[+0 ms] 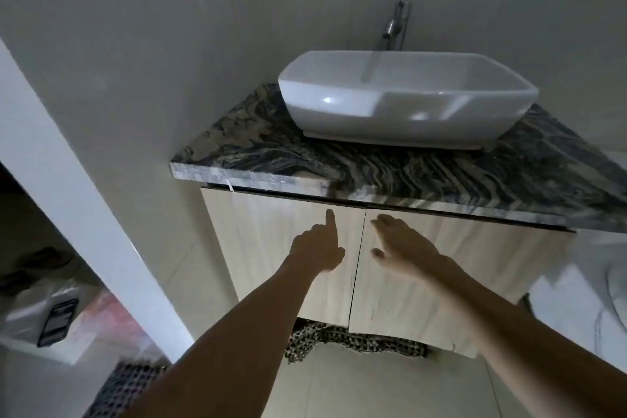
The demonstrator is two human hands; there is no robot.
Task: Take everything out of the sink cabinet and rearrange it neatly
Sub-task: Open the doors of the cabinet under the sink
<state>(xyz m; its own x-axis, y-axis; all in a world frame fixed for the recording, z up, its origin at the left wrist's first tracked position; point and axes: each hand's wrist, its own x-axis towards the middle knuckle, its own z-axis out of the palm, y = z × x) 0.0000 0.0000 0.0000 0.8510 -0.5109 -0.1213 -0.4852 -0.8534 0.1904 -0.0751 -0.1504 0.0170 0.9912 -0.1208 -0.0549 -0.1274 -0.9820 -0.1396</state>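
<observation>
Both forearms out, hands at the sink cabinet (339, 265) doors under the bench (390, 176). Left hand (319, 248) curled, index pointing; right hand (403, 244) spread, blurry. Doors closed, so hook top edges near centre seam, pull evenly.

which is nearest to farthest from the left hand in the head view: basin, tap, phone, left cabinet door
From the left hand:
1. left cabinet door, right under the fingertip
2. basin, above on the counter
3. tap and phone, too close to call
</observation>
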